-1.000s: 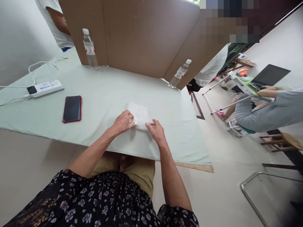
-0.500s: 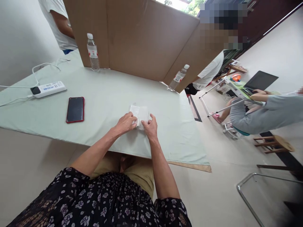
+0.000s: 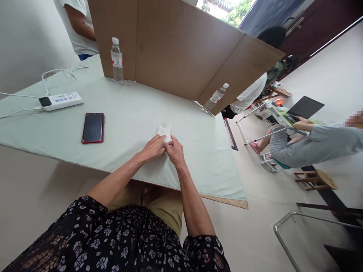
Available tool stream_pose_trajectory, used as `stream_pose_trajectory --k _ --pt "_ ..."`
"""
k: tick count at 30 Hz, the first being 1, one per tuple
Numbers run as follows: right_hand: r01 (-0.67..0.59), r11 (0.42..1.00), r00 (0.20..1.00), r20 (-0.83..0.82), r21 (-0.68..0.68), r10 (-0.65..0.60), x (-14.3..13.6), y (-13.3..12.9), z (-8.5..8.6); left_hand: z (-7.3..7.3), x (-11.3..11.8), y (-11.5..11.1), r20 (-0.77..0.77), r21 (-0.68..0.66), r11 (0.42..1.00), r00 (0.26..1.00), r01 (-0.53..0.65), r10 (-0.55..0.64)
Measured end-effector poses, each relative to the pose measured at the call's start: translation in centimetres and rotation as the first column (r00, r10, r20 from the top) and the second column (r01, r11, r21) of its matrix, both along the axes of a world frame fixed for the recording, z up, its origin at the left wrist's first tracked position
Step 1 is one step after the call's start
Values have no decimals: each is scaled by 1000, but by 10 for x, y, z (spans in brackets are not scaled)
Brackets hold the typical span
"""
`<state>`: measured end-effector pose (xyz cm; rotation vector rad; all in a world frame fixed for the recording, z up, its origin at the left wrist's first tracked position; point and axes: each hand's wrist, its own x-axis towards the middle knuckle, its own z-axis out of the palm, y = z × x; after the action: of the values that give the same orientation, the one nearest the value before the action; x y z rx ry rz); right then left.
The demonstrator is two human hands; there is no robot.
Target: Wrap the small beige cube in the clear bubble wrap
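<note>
A thin, whitish see-through sheet, like a small plastic bag, lies on the cloth-covered table, its far end spread beyond my fingers. My left hand is closed on its near left side, fingers bent and pressed down. From the right, my right hand pinches the near right edge between thumb and fingers. Both sets of fingertips almost meet, and they hide the near part of the sheet.
A red-cased phone and a white power strip lie to the left. Two water bottles stand by a tall cardboard panel at the back. A seated person is at a laptop on the right.
The right side of the sheet has come inward, leaving it narrower. My right hand has moved left, close to my left hand. The camera view has shifted slightly.
</note>
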<state>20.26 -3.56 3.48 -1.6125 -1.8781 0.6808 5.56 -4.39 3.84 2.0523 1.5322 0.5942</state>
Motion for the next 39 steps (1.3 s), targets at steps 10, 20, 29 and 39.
stream_pose_trajectory --k 10,20,29,39 --pt "-312 932 948 4 -184 318 18 3 19 -12 -12 -4 383 -112 985 909 -132 166" --pt "-354 923 934 -7 -147 357 21 9 21 -24 4 8 346 -14 977 916 -212 203" --pt "38 898 909 -359 -438 -213 38 40 -5 -34 7 4 359 62 983 923 -174 140" --pt "-127 904 929 -368 -408 -36 17 80 -15 -33 9 0 167 96 984 977 -149 132"
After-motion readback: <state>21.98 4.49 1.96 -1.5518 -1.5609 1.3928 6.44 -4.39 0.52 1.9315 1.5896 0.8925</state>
